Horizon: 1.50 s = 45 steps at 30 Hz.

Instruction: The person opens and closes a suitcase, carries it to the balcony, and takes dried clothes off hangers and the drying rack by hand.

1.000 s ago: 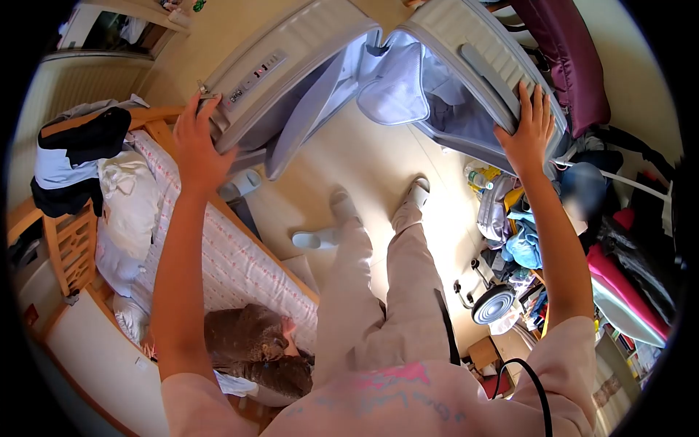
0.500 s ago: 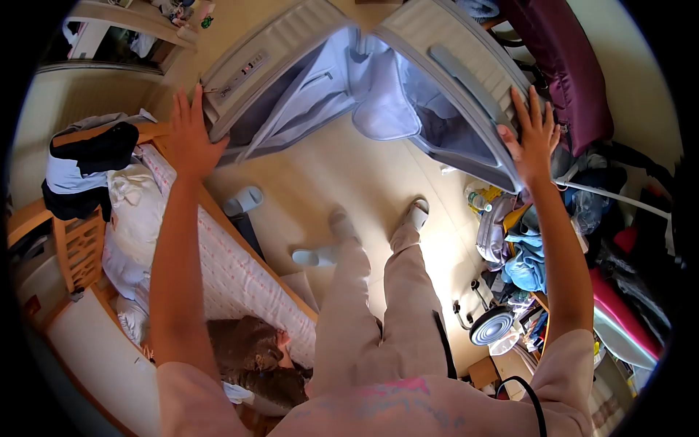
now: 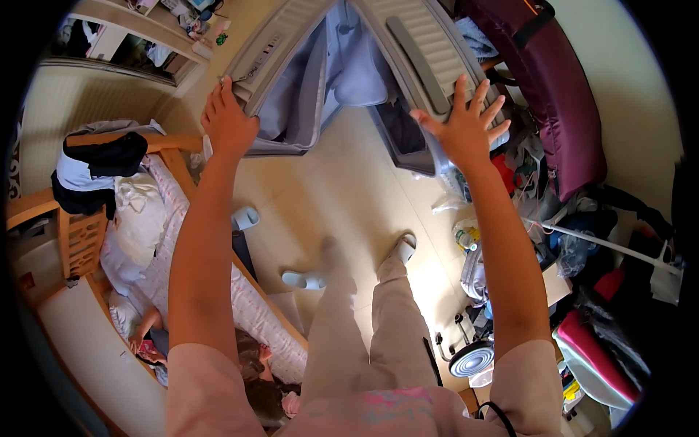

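Observation:
A grey hard-shell suitcase stands partly open on the floor at the top, its two halves forming a V toward me. Against the outer edge of the left half (image 3: 280,33), near its lock panel, my left hand (image 3: 231,124) rests with fingers extended. My right hand (image 3: 466,131) lies with fingers spread on the ribbed right half (image 3: 455,58), beside its long side handle (image 3: 419,65). Pale lilac lining (image 3: 360,80) shows inside, with a zipped divider on the left. Dark contents in the right half are only partly visible.
At left is a wooden bed (image 3: 178,156) with a person's arm (image 3: 149,324) on it. Blue slippers (image 3: 306,280) lie on the floor. A purple padded bag (image 3: 557,102), a white pole (image 3: 601,239), a round stool (image 3: 472,359) and piled clutter line the right.
The suitcase halves have swung closer together, and both my hands have moved inward with them. The view has shifted slightly, and more of the person on the bed shows.

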Motion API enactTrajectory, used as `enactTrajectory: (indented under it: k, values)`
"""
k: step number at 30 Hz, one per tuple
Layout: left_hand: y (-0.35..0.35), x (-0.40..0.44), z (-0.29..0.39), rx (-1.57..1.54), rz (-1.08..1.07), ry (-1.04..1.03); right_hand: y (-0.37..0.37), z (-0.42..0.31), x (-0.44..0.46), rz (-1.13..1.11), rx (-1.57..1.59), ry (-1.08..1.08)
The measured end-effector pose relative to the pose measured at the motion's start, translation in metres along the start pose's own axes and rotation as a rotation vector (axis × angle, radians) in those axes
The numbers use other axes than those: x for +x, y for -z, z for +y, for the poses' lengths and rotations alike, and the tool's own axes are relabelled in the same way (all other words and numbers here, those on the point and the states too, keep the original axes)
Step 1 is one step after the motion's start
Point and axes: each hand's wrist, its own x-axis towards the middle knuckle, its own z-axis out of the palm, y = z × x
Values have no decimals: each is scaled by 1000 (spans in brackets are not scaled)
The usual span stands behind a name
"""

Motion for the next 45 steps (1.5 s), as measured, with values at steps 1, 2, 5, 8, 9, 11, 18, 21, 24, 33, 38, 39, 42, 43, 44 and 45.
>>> enactTrajectory:
  k: [1,2,5,8,9,11,18,21,24,33,38,39,42,43,44,45]
  values:
    - [-2,9,3,8,-3,2,4,1,5,-45,2,-7]
    - [-3,18,5,4,-2,-14,9,6,10,-72,8,2]
    - [-2,32,0,13,-24,-39,15,28,21,-150,8,35]
    - [-2,53,-8,29,-47,-83,19,37,26,-177,-16,29]
    - [-1,59,-11,23,-55,-104,17,36,24,-176,-37,15]
    - [1,78,-16,-8,-61,-164,20,30,17,-190,-53,-18]
    - [-10,193,-25,-16,-67,-559,19,34,-19,-226,-127,-190]
    - [-32,237,-10,65,7,-669,16,65,-26,-156,-78,-159]
    - [-47,285,7,49,46,-757,35,72,-17,-218,-99,-164]
    - [-67,414,94,140,-170,-617,57,123,-3,-307,-77,-91]
    - [-87,464,127,13,-125,-777,69,139,22,-361,-54,-106]
    - [-88,470,136,23,-129,-790,73,139,27,-388,-59,-119]
    - [-90,488,158,-1,-95,-831,78,149,38,-462,-23,-169]
    - [-92,492,162,-39,-77,-867,77,156,41,-430,25,-158]
    - [-94,497,166,-81,-53,-903,77,159,44,-457,50,-182]
    - [-94,503,174,-113,-51,-930,81,161,52,-477,72,-209]
